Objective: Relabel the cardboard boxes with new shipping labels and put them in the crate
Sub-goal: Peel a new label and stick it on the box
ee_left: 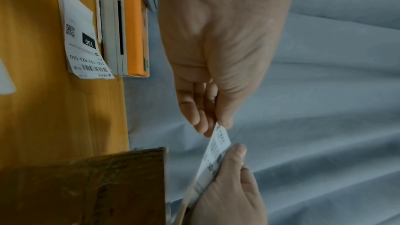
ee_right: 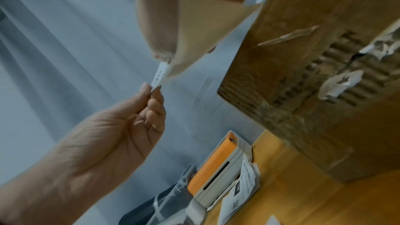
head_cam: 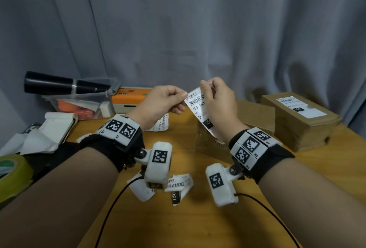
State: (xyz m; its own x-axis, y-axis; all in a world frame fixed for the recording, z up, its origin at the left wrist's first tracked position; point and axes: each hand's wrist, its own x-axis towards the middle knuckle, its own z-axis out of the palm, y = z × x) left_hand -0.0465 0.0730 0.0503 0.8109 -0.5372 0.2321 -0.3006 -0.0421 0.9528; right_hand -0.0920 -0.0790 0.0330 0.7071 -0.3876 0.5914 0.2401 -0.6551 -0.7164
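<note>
Both hands hold a white shipping label (head_cam: 198,105) up over the table. My left hand (head_cam: 183,99) pinches its upper left corner between thumb and forefinger, as the left wrist view (ee_left: 216,126) also shows. My right hand (head_cam: 206,93) grips the label's right side, with the tan backing sheet (ee_right: 194,37) behind it. In the right wrist view a white strip of the label (ee_right: 159,73) stands apart from the backing. Below the hands a cardboard box (head_cam: 206,142) rests on the table, its face (ee_right: 337,67) torn where an old label came off.
Two more boxes (head_cam: 301,121) and a flat cardboard piece (head_cam: 255,115) lie at the right. An orange label printer (head_cam: 128,97) sits at the back with a printed label (ee_left: 82,40) beside it. Torn label scraps (head_cam: 178,186) lie near me. A clear bin (head_cam: 79,105) and a tape roll (head_cam: 11,174) are on the left.
</note>
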